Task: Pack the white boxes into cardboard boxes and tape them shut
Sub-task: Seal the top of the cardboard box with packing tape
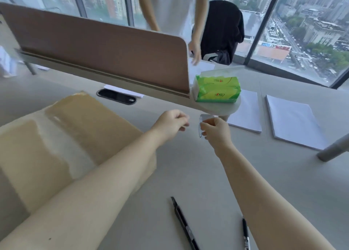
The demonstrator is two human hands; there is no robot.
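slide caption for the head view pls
Beside a taped cardboard box, the right hand pinches a clear tape roll while the left hand hovers close, above a utility knife.

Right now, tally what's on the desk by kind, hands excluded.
Cardboard box, taped: 1
Green tissue pack: 1
White paper stacks: 2
Utility knife: 1
Pen: 1
Clear tape roll, held in the right hand: 1
Total: 7

The left forearm [90,189] hides part of the blurred cardboard box [56,146], cut off at left.
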